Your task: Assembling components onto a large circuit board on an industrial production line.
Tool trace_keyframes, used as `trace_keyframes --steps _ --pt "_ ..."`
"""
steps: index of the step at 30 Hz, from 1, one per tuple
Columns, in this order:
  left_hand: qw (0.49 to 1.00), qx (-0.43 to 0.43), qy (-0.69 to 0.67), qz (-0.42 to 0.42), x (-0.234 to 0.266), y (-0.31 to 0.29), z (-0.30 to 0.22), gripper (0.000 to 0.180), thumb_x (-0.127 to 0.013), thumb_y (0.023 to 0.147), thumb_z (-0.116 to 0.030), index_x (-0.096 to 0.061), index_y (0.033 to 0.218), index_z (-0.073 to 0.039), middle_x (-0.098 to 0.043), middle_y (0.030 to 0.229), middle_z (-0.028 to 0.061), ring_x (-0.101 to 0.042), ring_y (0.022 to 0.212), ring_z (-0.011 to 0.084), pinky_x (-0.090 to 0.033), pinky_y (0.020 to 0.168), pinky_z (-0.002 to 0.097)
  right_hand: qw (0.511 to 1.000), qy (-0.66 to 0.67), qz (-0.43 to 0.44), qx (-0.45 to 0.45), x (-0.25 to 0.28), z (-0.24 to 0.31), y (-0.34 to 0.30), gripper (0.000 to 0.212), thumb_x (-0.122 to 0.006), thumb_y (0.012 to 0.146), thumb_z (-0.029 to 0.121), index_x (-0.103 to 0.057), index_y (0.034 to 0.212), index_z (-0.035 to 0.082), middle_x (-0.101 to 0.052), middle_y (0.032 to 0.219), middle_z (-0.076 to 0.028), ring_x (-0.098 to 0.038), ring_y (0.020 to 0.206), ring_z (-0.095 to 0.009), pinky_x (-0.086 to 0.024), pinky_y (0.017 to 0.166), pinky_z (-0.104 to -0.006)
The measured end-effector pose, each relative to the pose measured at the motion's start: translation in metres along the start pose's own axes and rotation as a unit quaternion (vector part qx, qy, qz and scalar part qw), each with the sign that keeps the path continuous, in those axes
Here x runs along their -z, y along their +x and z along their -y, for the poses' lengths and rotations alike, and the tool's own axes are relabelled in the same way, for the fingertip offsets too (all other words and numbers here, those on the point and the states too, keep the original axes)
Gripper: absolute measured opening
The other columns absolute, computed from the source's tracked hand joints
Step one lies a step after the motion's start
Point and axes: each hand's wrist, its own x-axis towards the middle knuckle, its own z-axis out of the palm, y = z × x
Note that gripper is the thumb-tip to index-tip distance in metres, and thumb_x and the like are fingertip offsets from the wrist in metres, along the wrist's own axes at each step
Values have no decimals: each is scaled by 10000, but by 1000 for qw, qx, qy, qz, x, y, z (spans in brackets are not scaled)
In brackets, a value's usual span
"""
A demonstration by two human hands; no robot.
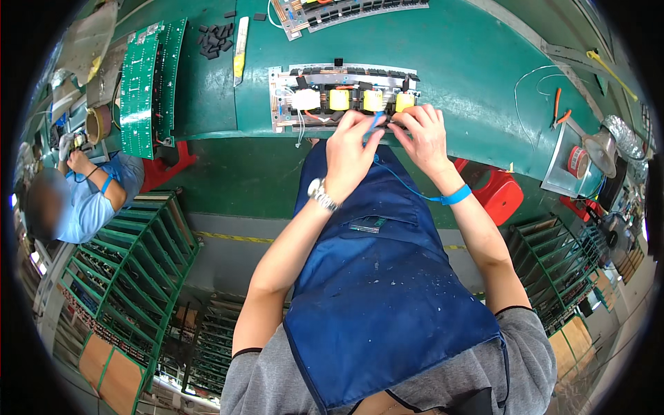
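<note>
A long circuit board assembly [275,111] lies along the near edge of the green table. It carries a row of yellow-wrapped coils [339,100], with a whiter one at its left end, and several black blocks. My left hand [348,153], with a metal watch on its wrist, pinches a thin blue strip [375,122] at the board's near edge. Close beside it, my right hand [425,142] has its fingertips together over the right end of the board; what they grip is too small to make out. A blue wrist strap [456,195] with a cord is on my right wrist.
Loose black blocks [216,40] and a yellow-handled knife [239,59] lie left of the board. Green circuit boards [140,90] stand farther left, near a seated co-worker [104,194]. Orange-handled pliers [559,111] and a solder reel [577,161] are at the right; another board [360,12] lies behind.
</note>
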Motion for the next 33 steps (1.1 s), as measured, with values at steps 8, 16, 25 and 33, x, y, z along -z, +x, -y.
trace_keyframes --steps 8,16,25,33 --pt "986 -118 109 53 -13 35 23 222 -736 786 -89 -716 1006 -103 -581 881 50 -652 750 265 -522 659 392 996 79 -17 -38 2 -12 -7 174 -749 783 89 -661 931 76 -603 918 -61 -571 874 -272 -476 752 -395" --pt "986 -72 79 125 -9 46 26 182 -773 769 -168 -754 936 -98 -603 810 48 -638 700 235 -492 624 371 993 104 -44 -38 -7 -14 -8 139 -726 798 46 -650 915 51 -596 884 -84 -571 817 -286 -488 724 -393" --pt "982 -137 82 101 -15 44 24 182 -787 781 -152 -761 949 -87 -605 787 42 -624 668 206 -483 608 336 990 119 -55 -46 -12 -14 -10 143 -709 810 25 -629 927 41 -576 852 -101 -560 797 -297 -474 704 -409" --pt "977 -178 78 82 -16 44 26 157 -752 811 -117 -743 961 -71 -700 913 52 -667 700 210 -520 631 324 985 144 -69 -59 -10 -10 -11 175 -694 810 -8 -613 960 28 -587 848 -110 -569 784 -307 -482 683 -410"
